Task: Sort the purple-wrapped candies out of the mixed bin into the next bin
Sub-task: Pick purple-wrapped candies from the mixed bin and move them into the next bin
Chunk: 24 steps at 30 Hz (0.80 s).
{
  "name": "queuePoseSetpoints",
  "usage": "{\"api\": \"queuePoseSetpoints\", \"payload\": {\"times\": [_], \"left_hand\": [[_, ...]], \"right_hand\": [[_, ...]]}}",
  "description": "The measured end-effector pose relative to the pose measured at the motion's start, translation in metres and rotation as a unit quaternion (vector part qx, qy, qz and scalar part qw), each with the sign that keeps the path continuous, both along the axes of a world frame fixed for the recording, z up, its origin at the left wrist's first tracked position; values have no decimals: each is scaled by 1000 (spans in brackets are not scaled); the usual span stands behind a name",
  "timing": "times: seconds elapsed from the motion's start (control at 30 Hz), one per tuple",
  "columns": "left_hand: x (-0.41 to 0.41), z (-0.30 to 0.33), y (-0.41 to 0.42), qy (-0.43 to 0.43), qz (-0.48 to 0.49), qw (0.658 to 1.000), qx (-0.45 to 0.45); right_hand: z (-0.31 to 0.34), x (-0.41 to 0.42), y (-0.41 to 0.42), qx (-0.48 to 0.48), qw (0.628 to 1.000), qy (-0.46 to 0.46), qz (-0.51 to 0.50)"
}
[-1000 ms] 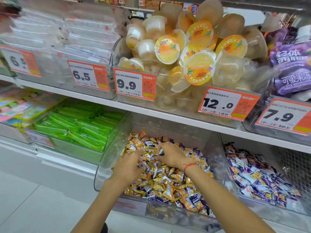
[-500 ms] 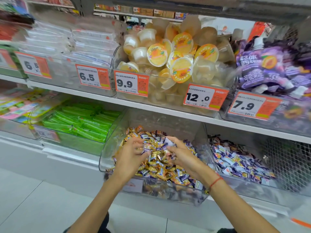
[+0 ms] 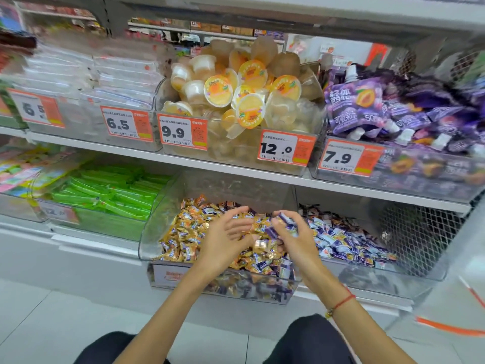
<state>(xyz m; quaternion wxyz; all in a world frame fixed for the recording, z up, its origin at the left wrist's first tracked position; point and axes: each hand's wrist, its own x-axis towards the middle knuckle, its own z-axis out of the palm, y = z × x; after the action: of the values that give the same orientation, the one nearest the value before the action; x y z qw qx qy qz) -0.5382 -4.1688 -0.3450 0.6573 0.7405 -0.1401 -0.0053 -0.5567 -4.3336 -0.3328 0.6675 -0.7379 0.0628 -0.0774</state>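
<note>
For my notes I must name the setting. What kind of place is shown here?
Most likely a shop's snack aisle. Orange price tags hang on a white shelf, clear bins hold wrapped candies, and jelly cups are piled above.

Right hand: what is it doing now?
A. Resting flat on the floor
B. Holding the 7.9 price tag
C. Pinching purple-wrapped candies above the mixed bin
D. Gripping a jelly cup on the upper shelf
C. The right hand has its fingers curled round a few purple-wrapped candies over the mixed bin, beside the open left hand.
</note>
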Motion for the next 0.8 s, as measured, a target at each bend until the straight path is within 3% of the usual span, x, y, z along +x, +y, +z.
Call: {"api": "queuePoseSetpoints", "payload": {"times": [0.13,0.27,0.33,0.4,0.47,0.6,0.73,0.8], "left_hand": [[17,-15,20,-39,35,980,192],[43,-41,38,-59,99,928,355],[57,-52,39,-59,80,916,388],[68,-60,36,-63,46,905,418],[73,-63,33,-65,9,897,438],[78,-67,31,-53,-25,891,450],[77,-64,33,-51,-23,897,439],[72,-61,31,-80,1,898,433]], "right_hand": [[-11,9,-53,-141,972,-106,-153],[-31,46,-88,-320,917,-104,-212],[-47,68,-98,-435,883,-24,-175],[-65,84,-105,-557,820,105,-75],[-72,91,-108,-586,790,181,-10],[-59,85,-106,-574,806,134,-43],[-42,60,-92,-486,864,-77,-105],[-31,45,-77,-463,873,-139,-62]]}}
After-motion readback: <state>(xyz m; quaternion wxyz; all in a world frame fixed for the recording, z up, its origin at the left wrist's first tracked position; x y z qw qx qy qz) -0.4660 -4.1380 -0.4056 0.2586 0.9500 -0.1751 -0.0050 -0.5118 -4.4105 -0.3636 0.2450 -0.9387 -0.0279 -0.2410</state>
